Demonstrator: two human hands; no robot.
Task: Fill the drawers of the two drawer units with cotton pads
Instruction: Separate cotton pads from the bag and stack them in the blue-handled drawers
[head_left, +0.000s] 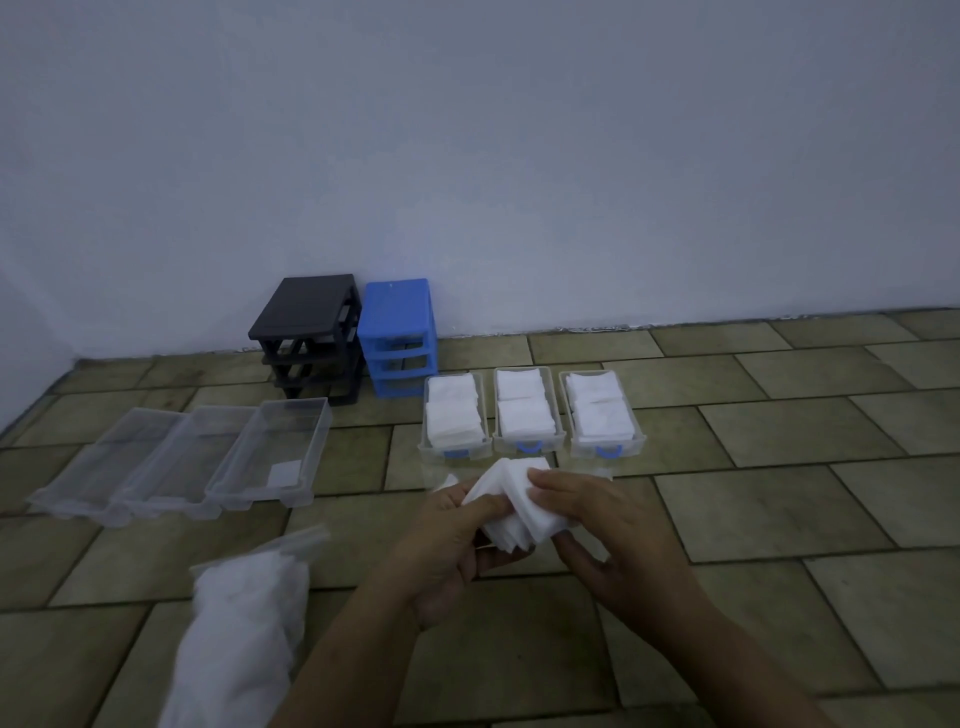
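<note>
**Two hands on one stack of pads**

Two hands meet over the tiled floor (779, 519) and share a fanned stack of white cotton pads (511, 499). The left hand (457, 545) curls around the stack's near-left side, thumb across the top; the right hand (602, 525) grips its right edge, fingers bent over the pads and thumb beneath.

Just beyond the hands sit three clear drawers with blue handles — the left filled drawer (454, 413), the middle filled drawer (525, 410) and the right filled drawer (601, 413) — each packed with white pads. The held stack hides part of the floor right in front of them.

Out past the left hand lie three more clear drawers (182, 462) side by side; the one nearest the hands holds a single pad (284, 474), the others look bare. Farther off, against the wall (467, 130), a black drawer frame (309, 338) and a blue drawer frame (400, 343) stand touching, their slots open.

Near the left forearm lies a clear plastic bag (244, 634) stuffed with pads — its lower end runs out of view.
</note>
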